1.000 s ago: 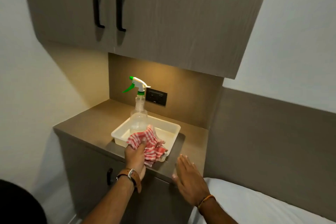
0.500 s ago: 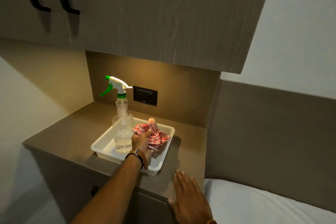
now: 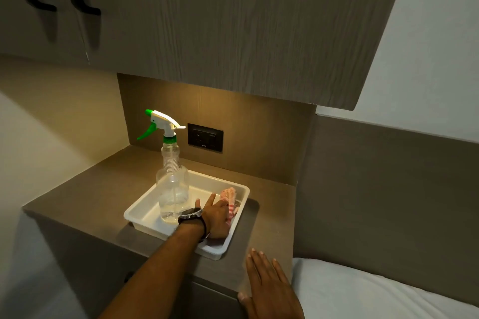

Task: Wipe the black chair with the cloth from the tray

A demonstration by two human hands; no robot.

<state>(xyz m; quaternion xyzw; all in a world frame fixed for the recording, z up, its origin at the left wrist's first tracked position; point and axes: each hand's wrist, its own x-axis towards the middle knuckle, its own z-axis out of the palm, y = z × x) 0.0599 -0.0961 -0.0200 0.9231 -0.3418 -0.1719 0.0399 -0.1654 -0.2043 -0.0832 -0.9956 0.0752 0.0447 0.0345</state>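
Observation:
The red-and-white checked cloth (image 3: 229, 195) lies crumpled in the right part of the white tray (image 3: 140, 211) on the brown counter. My left hand (image 3: 217, 217), a watch on its wrist, lies palm down on the cloth inside the tray with its fingers spread. The hand hides most of the cloth. My right hand (image 3: 269, 289) rests flat and open on the counter's front edge, to the right of the tray. The black chair is out of view.
A clear spray bottle (image 3: 172, 189) with a white and green trigger stands in the tray's left part, close to my left wrist. A black wall socket (image 3: 205, 137) sits behind it. A cabinet (image 3: 233, 21) hangs overhead. White bedding (image 3: 388, 298) lies at the lower right.
My left hand has carried the cloth from the tray's front edge deeper into the tray and down onto its floor, and its fingers have spread. The view has shifted closer; the right hand stays on the counter edge.

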